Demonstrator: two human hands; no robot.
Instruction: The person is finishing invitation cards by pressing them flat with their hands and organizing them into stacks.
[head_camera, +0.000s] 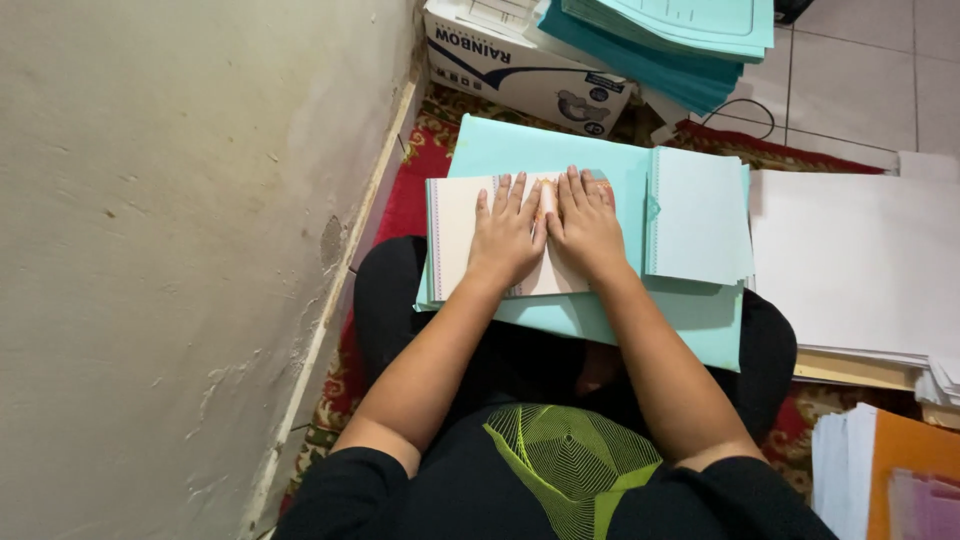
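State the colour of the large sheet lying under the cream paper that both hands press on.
Light turquoise sheet, seen in the head view, beneath the cream paper under the left hand and right hand.

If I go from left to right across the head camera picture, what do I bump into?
Plaster wall → cream sheet → left hand → right hand → pale blue stack → big white sheets. Both hands press flat on the cream sheet, side by side.
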